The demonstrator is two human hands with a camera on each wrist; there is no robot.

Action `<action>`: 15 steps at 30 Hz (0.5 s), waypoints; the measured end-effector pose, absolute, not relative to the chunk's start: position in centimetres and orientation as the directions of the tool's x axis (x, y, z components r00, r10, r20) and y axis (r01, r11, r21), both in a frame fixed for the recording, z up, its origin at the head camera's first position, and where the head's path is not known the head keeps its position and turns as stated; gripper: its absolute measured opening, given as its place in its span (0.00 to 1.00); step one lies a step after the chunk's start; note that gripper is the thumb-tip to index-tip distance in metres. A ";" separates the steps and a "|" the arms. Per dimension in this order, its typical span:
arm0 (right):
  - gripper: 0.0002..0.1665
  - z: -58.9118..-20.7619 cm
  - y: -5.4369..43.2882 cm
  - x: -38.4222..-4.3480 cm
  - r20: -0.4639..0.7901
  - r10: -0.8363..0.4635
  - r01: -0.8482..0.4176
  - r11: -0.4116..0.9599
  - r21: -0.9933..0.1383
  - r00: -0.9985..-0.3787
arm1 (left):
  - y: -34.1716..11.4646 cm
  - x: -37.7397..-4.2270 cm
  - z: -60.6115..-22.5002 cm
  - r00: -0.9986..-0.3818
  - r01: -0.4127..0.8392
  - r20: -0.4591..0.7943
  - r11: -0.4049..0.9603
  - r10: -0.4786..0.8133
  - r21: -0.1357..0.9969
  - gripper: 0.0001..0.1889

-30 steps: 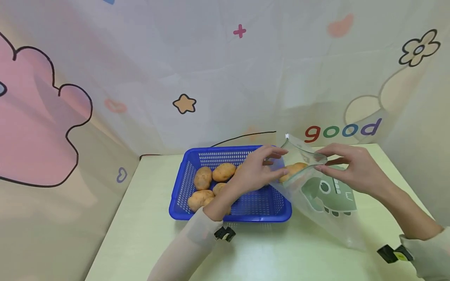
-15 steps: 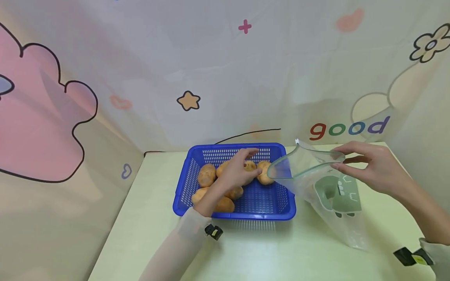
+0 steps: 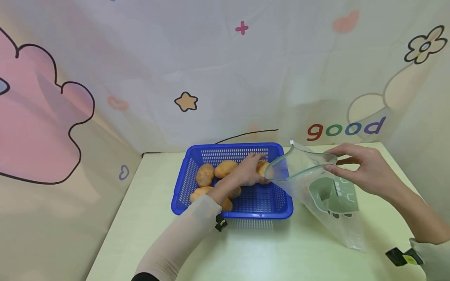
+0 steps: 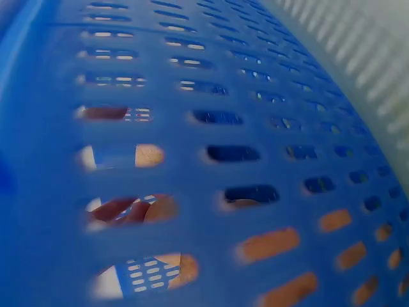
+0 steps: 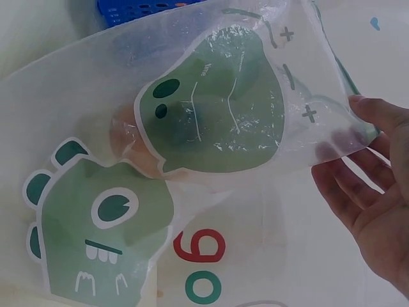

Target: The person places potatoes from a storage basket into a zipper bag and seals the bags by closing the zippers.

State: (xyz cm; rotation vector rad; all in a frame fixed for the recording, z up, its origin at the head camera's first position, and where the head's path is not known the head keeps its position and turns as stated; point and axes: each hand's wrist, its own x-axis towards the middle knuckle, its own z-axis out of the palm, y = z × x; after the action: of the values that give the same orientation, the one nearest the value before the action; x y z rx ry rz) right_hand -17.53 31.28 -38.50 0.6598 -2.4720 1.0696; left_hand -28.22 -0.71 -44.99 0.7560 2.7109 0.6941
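My left hand (image 3: 251,170) reaches into the blue plastic basket (image 3: 242,215), its fingers and thumb around a potato (image 3: 262,168) near the right end. In the left wrist view the slotted basket wall (image 4: 160,141) fills the picture, and parts of the hand and potatoes show only through the slots. My right hand (image 3: 362,166) pinches the rim of a translucent zip bag (image 3: 302,183) with green cartoon prints, its mouth spread towards the basket. Through the bag's film, the right wrist view shows a brownish rounded shape (image 5: 128,137).
Several more potatoes (image 3: 205,175) lie in the left part of the basket. The basket stands on a pale green table (image 3: 140,218), whose back edge meets a wall covering (image 3: 225,78) with cartoon prints. The bag hangs right of the basket, low over the table.
My left hand has gone from the bag's mouth back into the basket and closed around another potato. The potato it held at the bag's mouth has left the hand. My right hand keeps holding the rim.
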 end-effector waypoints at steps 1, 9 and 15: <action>0.28 -38.5 31.2 -17.5 0.501 -0.270 -0.550 0.601 -0.579 -0.822 | -0.6 -28.2 -45.2 -0.837 0.434 -0.096 0.760 0.539 0.484 0.45; 0.27 -38.8 31.2 -17.6 0.503 -0.261 -0.546 0.605 -0.580 -0.824 | 0.1 -27.9 -46.5 -0.836 0.530 -0.024 0.817 0.549 0.228 0.42; 0.26 -39.0 31.2 -17.5 0.493 -0.252 -0.533 0.604 -0.592 -0.833 | 0.0 -27.8 -46.6 -0.817 0.570 -0.003 0.807 0.577 0.155 0.34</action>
State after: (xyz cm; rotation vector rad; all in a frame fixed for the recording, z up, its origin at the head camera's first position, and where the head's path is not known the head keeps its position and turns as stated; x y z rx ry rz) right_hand -17.51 31.22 -38.99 0.6317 -2.4738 1.0845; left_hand -27.80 0.03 -46.63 0.9334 2.9384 0.2279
